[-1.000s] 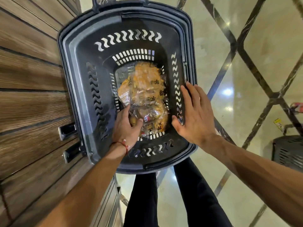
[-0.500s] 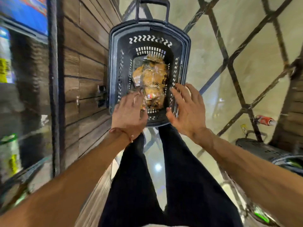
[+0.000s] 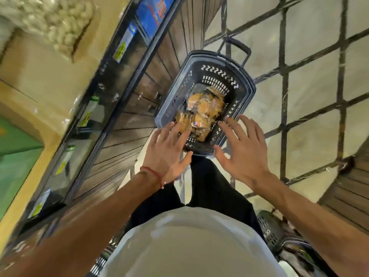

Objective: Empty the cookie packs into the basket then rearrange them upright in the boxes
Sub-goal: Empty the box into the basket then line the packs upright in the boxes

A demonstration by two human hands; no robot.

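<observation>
A dark plastic basket (image 3: 242, 87) stands on the floor below me, beside a wooden shelf base. Several clear-wrapped orange cookie packs (image 3: 203, 110) lie piled in its bottom. My left hand (image 3: 169, 151) hovers above the basket's near left corner, fingers spread and straight, holding nothing. My right hand (image 3: 242, 150) hovers above the near right rim, fingers also spread, empty. Both hands are well above the basket. A cardboard box (image 3: 46, 62) sits on the shelf at upper left, holding pale wrapped packs (image 3: 52, 19).
The shelf edge (image 3: 95, 108) with price tags runs diagonally on the left above wooden panelling. The tiled floor (image 3: 311, 80) with dark lines lies to the right. Another dark basket (image 3: 273, 230) sits at the lower right, by my legs.
I have risen away from the basket. My left hand let go of the packs and came out; both hands lifted clear, and the shelf with the box came into view.
</observation>
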